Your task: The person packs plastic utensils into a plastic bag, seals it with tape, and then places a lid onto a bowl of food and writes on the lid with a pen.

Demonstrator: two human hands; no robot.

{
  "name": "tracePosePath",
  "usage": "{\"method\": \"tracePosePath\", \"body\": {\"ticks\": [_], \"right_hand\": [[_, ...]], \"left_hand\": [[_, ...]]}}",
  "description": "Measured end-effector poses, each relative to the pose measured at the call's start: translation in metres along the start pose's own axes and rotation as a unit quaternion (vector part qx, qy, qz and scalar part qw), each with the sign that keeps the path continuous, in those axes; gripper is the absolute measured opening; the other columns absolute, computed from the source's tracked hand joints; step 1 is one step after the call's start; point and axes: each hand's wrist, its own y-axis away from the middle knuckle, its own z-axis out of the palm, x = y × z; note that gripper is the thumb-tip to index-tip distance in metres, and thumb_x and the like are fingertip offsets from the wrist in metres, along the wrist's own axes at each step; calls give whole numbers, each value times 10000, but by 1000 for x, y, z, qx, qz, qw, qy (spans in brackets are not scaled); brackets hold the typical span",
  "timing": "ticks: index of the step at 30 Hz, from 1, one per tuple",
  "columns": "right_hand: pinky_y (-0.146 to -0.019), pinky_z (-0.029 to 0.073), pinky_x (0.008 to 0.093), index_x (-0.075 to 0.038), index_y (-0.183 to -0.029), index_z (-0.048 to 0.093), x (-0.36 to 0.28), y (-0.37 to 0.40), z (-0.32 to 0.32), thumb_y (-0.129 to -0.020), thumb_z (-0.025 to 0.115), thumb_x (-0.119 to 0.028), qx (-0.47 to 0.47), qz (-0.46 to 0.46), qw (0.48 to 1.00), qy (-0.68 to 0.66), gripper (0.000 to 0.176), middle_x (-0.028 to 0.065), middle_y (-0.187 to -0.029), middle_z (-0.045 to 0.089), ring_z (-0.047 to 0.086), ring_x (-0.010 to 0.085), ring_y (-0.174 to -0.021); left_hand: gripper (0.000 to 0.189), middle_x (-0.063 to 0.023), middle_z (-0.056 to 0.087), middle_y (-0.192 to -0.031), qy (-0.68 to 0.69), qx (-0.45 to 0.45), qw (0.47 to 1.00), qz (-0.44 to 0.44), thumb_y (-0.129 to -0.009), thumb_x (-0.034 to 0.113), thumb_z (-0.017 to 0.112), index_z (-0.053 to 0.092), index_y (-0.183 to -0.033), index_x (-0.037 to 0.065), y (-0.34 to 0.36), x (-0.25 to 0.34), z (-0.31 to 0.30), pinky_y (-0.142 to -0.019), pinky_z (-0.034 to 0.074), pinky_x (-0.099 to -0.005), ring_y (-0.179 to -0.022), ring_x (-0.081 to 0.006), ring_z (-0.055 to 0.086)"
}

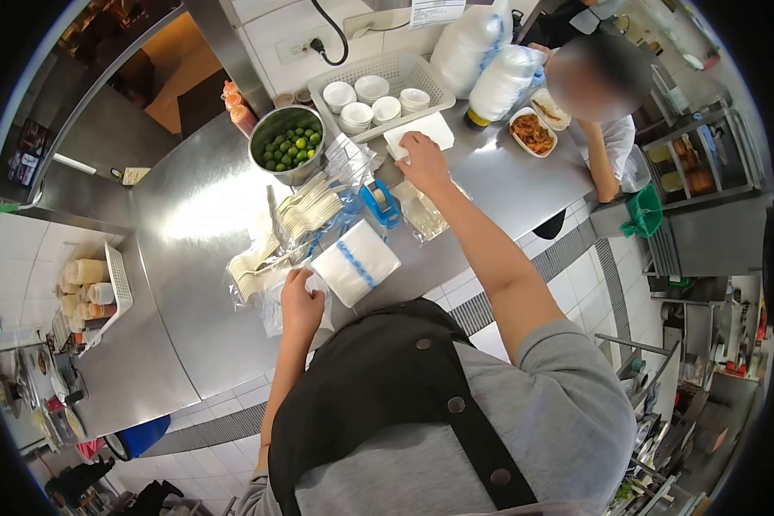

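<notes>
My right hand [423, 163] reaches forward onto white paper napkins [439, 131], its fingers bent and pinching at their near-left edge. My left hand [302, 301] is curled closed beside a crinkled clear plastic bag [271, 316]; whether it grips the bag is hidden. Right of it lies a white napkin pack [355, 262] with a blue stripe across it. Wrapped wooden cutlery [310, 206] is heaped ahead of my left hand. A blue tape dispenser [379, 204] stands between the hands, and a flat clear packet [423, 215] lies under my right forearm.
A metal bowl of green limes [288, 146] and a white basket of small bowls [383, 95] stand at the back. Wrapped white containers [503, 82] and a food tray [533, 133] are to the right, near another person [606, 146]. Sauce bottles [239, 110] stand far left.
</notes>
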Motion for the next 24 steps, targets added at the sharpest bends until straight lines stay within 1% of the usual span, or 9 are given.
{"method": "tracePosePath", "body": {"ticks": [2,5,8,11,14,17,20,21,24], "right_hand": [[-968,468,452,-77,-1049,624,2,-3,-1,-742,809,-161,-13,23,1000,-15,368,101,-1164,622,583,303,-1149],[-937,485,444,-75,-981,645,0,-6,-5,-742,809,-167,-9,40,998,-51,304,98,-1099,647,608,303,-1091],[-909,496,427,-58,-908,655,14,-9,3,-730,813,-157,10,17,997,-79,257,122,-1051,653,619,317,-1047],[-931,498,412,-34,-948,699,19,-15,-3,-700,831,-140,-21,31,995,-96,301,131,-1100,681,644,325,-1048],[-930,501,406,-32,-928,717,28,-19,-3,-686,836,-130,-10,12,990,-141,287,141,-1054,694,655,337,-1019],[-937,498,389,-26,-844,726,36,-26,-2,-677,835,-113,-26,8,990,-139,217,146,-1041,705,658,336,-1024],[-938,498,379,-27,-784,727,34,-30,-12,-677,830,-116,-64,52,984,-159,173,147,-1058,715,661,331,-1027],[-939,496,374,-35,-797,734,38,-32,-12,-678,828,-126,-80,54,984,-152,177,145,-1057,724,662,322,-1026],[-892,519,387,-45,-802,741,47,-34,-11,-702,820,-142,-45,14,987,-156,160,138,-1043,733,674,305,-1005]], "left_hand": [[361,-193,640,-1144,6,-3,1000,-8,-744,-62,616,648,-1103,-80,1,-1,-3,-651,524,-366,-709,-300,652],[360,-186,642,-1135,14,3,1000,-16,-743,-61,617,648,-1102,-76,2,-4,-8,-644,519,-372,-662,-287,640],[360,-186,642,-1131,13,9,1000,-6,-743,-57,620,648,-1101,-78,2,-9,-9,-642,520,-373,-637,-277,638],[360,-188,641,-1126,6,4,1000,-7,-742,-55,621,648,-1100,-79,1,-8,-9,-641,520,-372,-640,-277,642],[370,-184,642,-1128,13,1,1000,0,-735,-54,626,651,-1104,-74,-2,-8,-5,-643,521,-370,-649,-276,647],[382,-170,651,-1100,17,-6,1000,-1,-711,-28,647,660,-1091,-58,-3,-4,-5,-646,521,-354,-653,-258,641],[395,-169,649,-1095,25,-20,999,-6,-706,-31,643,657,-1100,-61,-3,-5,-3,-640,518,-346,-647,-252,629],[399,-168,647,-1093,21,-24,999,1,-704,-32,642,656,-1102,-62,-4,-4,-2,-637,516,-345,-645,-250,625],[408,-165,641,-1090,10,-31,999,11,-699,-33,640,655,-1106,-64,-1,-4,-7,-631,512,-344,-639,-246,618]]}}
